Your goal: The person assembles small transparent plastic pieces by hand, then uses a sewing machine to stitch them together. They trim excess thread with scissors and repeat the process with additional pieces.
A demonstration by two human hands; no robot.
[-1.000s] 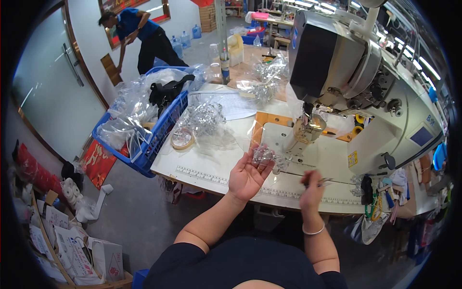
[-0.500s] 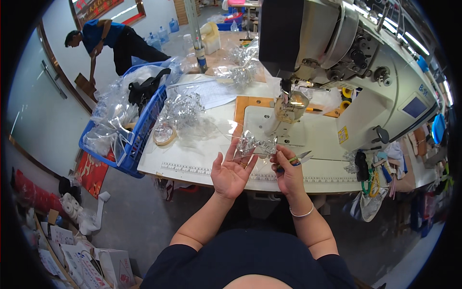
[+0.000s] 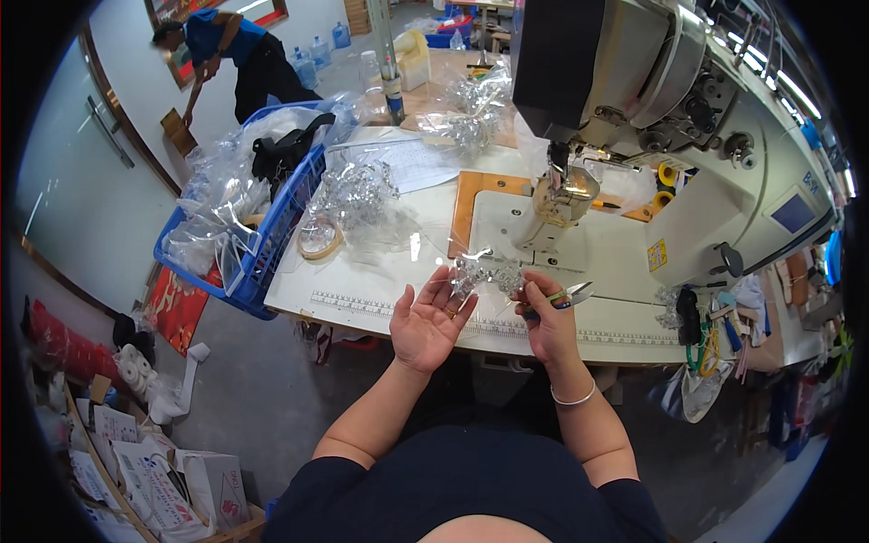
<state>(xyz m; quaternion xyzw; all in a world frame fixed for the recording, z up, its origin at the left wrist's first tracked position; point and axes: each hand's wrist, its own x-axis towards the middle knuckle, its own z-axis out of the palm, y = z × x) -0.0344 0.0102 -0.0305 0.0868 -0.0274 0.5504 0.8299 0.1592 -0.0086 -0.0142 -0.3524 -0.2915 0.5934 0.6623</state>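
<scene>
Just in front of the sewing machine point(image 3: 557, 213), a piece of clear plastic with crinkled silver filling point(image 3: 484, 273), shaped like a bow, is held over the table edge. My left hand point(image 3: 423, 328) lies palm up with fingers spread, its fingertips against the left end of the piece. My right hand point(image 3: 551, 333) is closed, pinching the piece's right end between thumb and finger. That same hand also grips small thread snips point(image 3: 577, 294), whose blades point right. A heap of similar silver and clear pieces point(image 3: 360, 192) lies to the left on the table.
A tape roll point(image 3: 319, 241) sits by the heap, with paper point(image 3: 421, 165) behind it. A blue basket point(image 3: 288, 222) of plastic stands left of the table. Tools point(image 3: 720, 317) hang at the right edge. Far left, a person point(image 3: 231, 50) bends over.
The whole view has shifted slightly. The silver piece is tilted a little differently between my hands, while the grip on it and the snips stays. The person behind bends similarly.
</scene>
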